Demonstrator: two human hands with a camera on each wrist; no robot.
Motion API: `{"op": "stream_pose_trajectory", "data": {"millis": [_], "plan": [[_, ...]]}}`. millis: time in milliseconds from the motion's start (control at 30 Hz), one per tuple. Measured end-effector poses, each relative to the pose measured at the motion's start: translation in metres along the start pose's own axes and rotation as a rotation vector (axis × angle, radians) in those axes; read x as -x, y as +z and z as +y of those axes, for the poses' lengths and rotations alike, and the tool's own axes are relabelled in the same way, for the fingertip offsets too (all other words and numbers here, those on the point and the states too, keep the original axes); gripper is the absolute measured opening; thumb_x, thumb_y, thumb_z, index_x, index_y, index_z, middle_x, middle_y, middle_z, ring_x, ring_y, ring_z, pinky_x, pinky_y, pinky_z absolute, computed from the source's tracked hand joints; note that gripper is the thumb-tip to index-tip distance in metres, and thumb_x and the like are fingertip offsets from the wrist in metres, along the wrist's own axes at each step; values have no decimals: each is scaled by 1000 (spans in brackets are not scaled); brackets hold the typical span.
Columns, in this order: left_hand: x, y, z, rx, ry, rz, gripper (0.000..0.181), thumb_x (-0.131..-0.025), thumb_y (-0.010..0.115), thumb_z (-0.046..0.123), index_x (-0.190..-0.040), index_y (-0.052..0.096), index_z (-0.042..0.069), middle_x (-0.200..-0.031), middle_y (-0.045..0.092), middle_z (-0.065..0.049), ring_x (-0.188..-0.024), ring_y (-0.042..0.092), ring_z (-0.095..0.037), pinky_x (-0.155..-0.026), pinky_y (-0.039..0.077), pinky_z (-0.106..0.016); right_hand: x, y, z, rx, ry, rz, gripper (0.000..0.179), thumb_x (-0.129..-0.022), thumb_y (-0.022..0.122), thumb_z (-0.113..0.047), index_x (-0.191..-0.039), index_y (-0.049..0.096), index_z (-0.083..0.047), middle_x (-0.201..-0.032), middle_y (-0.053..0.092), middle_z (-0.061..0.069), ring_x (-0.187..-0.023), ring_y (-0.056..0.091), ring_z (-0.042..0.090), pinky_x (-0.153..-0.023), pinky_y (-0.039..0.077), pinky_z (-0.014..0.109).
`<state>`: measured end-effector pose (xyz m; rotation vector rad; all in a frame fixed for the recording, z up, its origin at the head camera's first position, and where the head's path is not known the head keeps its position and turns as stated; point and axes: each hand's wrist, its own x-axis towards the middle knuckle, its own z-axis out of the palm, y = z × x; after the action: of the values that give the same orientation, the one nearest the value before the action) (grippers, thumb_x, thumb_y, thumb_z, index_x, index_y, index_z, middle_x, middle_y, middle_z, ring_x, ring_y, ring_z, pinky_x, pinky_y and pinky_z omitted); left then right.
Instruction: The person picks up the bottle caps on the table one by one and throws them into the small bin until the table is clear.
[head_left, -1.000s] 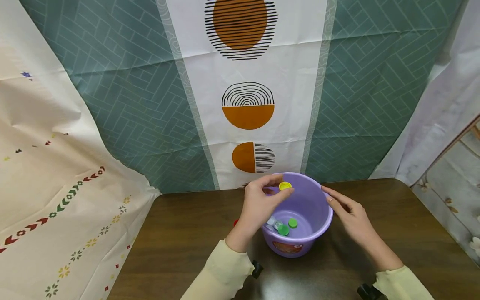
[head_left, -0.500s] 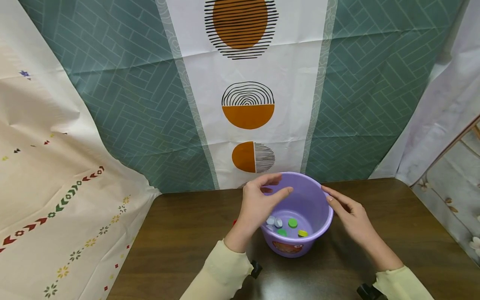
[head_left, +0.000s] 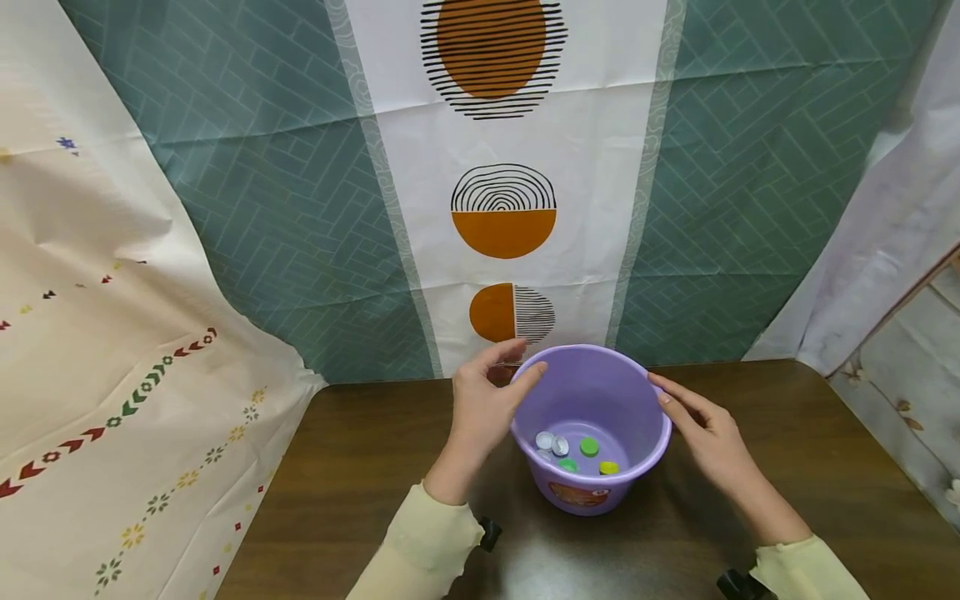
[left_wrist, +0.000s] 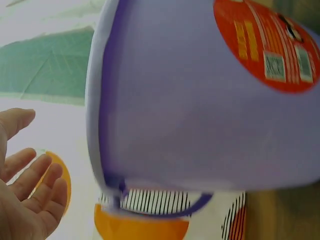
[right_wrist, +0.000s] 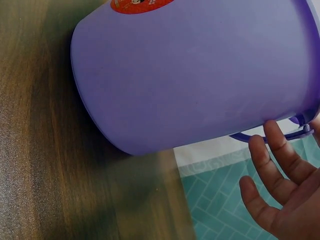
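A purple plastic bucket [head_left: 592, 392] stands upright on the table, with several bottle caps on its floor. Among them are a bright green cap [head_left: 588, 447], a yellow cap [head_left: 609, 468] and pale, clear-looking caps [head_left: 545, 441]. My left hand [head_left: 483, 404] hovers just outside the bucket's left rim, thumb and fingers spread apart, holding nothing. In the left wrist view its fingers [left_wrist: 37, 185] are loosely bent, apart from the bucket wall. At the right rim, my right hand [head_left: 708, 433] holds the bucket's edge between thumb and fingers. Its other fingers [right_wrist: 280, 160] lie beside the handle.
The bucket's purple handle [left_wrist: 175, 212] hangs on its far side. A brown wooden table [head_left: 360, 500] carries the bucket. Behind it hangs a green and white patterned cloth [head_left: 277, 233], with a cream flowered cloth [head_left: 150, 417] on the left.
The yellow cap left my left hand's fingers and dropped into the bucket. That hand then moved left, out past the rim. My right hand stayed at the rim.
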<state>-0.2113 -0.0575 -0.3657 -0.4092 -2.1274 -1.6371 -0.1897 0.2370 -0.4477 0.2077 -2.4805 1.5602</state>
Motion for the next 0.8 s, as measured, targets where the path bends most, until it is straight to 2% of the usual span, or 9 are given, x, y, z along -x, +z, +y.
{"op": "stream_pose_trajectory", "data": {"millis": [200, 333, 433, 667, 800], "plan": [[0, -22, -15, -70, 9, 84, 35, -75, 76, 41, -108, 68, 30, -101, 69, 11, -84, 65, -10, -74, 54, -25, 0, -1, 0, 10, 14, 2, 39, -97, 48, -36, -135, 49, -31, -137, 53, 2, -107, 54, -12, -77, 51, 13], [0, -37, -34, -144, 9, 149, 34, -75, 75, 43, -106, 70, 29, -95, 69, 10, -87, 62, -5, -77, 53, -27, 0, -1, -1, 22, 17, 5, 39, -96, 47, -37, -135, 49, -32, -137, 53, 2, -107, 53, -13, -78, 50, 12], [1, -47, -51, -181, -18, 181, 33, -76, 75, 43, -105, 70, 28, -94, 69, 7, -87, 63, -7, -78, 54, -30, 0, -1, -2, 31, 20, 5, 39, -97, 47, -38, -135, 49, -33, -137, 53, 1, -108, 52, -14, -78, 49, 11], [7, -58, -82, -295, -100, 198, 32, -77, 75, 37, -104, 70, 20, -96, 69, -1, -92, 63, -17, -83, 52, -36, -1, -2, -5, 41, 38, -2, 39, -97, 46, -39, -135, 48, -33, -138, 52, 1, -107, 51, -15, -79, 48, 11], [12, -60, -101, -398, -143, 155, 33, -78, 74, 36, -105, 70, 17, -99, 68, -1, -96, 63, -20, -87, 50, -39, 0, -1, -3, 45, 30, -3, 39, -97, 46, -39, -135, 48, -34, -137, 53, 0, -108, 51, -15, -78, 48, 11]]}}
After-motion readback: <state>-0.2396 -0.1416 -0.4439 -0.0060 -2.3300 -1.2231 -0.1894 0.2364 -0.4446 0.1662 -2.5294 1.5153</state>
